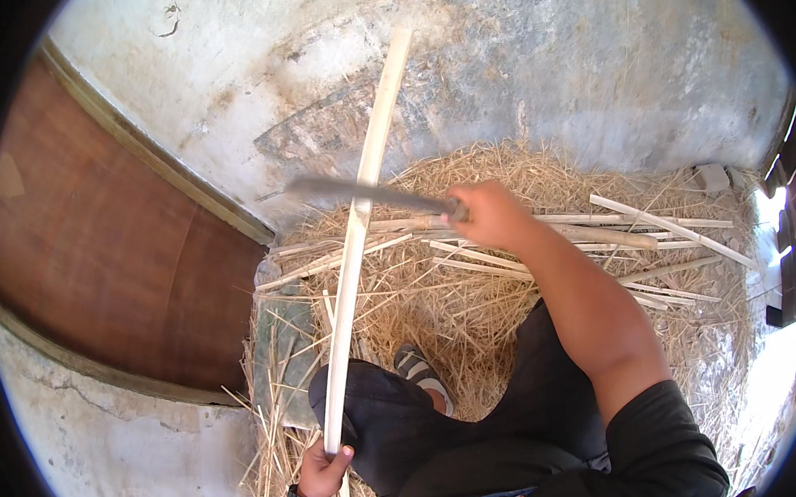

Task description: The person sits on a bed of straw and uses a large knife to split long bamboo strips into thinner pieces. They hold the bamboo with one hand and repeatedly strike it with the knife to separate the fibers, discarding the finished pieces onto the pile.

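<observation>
A long, pale strip of split bamboo (345,310) rises at a slant from my lap toward the wall. My left hand (322,473), a dark watch on its wrist, is closed round the strip's lower end beside my left thigh. In my right hand (495,215) is the handle of a long-bladed knife (404,197). Its dark blade points left and crosses the strip near a joint in the bamboo. Motion smears the blade, and whether it cuts into the strip or only passes over it I cannot tell.
Straw and shavings (455,308) cover the floor around my sandalled foot (415,366). Several bamboo strips and a round pole (609,236) lie along the base of the stained wall (587,68). A brown door panel (118,236) stands to the left, and a small block (711,177) sits far right.
</observation>
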The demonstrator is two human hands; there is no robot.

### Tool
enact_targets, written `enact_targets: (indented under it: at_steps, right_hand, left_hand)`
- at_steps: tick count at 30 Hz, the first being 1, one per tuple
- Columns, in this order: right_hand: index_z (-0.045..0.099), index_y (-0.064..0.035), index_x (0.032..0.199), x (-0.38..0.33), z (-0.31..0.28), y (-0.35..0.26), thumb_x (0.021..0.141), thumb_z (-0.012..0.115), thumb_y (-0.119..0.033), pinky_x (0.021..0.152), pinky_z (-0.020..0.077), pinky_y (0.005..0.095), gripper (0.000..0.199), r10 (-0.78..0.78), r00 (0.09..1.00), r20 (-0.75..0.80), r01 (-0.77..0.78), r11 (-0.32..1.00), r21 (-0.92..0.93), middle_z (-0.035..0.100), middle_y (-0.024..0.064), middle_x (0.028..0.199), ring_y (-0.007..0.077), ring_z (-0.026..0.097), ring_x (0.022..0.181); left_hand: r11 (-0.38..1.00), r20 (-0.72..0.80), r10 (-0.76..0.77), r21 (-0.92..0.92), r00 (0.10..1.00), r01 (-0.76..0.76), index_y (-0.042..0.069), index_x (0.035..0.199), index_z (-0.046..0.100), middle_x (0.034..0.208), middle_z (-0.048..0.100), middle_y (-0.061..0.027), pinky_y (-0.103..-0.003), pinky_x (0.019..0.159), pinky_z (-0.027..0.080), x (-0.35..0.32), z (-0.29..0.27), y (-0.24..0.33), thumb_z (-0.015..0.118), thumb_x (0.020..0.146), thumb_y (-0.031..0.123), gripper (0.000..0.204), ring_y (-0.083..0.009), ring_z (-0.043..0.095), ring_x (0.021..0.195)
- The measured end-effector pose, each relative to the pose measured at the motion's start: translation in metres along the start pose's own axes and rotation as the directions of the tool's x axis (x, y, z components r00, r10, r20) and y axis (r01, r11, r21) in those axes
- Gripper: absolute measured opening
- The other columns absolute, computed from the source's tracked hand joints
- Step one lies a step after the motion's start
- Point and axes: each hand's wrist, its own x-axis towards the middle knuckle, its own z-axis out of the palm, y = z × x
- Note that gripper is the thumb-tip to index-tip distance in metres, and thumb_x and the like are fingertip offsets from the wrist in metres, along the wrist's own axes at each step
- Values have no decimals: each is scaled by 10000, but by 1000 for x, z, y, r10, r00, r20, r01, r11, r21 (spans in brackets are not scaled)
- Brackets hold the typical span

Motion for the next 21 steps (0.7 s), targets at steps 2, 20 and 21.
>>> enact_targets:
  at_steps: [2, 20, 21]
  right_hand:
    - [668, -98, 940, -6, 11, -12, 827, 715, -162, 643, 532, 424, 138, -244, 970, 20, 245, 966, -84, 684, 92, 767, 285, 673, 695]
    - [670, -101, 906, -9, 14, -39, 813, 725, -157, 665, 547, 411, 122, -423, 894, 149, 447, 869, -214, 667, 73, 743, 240, 687, 707]
    - [670, -97, 905, -6, 11, -36, 813, 725, -151, 672, 548, 412, 120, -373, 913, 168, 402, 892, -207, 669, 78, 747, 238, 687, 710]
  left_hand:
    - [999, 48, -38, -13, 998, 38, 44, 941, 634, 693, 552, 63, -218, 556, 364, 1, 0, -3, 742, 961, 253, 237, -24, 458, 619]
    - [779, 601, -181, -396, 778, 487, 64, 922, 522, 610, 323, 17, -256, 446, 231, -1, -2, -12, 419, 1031, 612, 568, -87, 257, 462]
    - [767, 621, -170, -404, 766, 498, 66, 914, 521, 604, 318, 20, -256, 445, 231, -1, -4, -12, 415, 1031, 614, 570, -86, 257, 461]
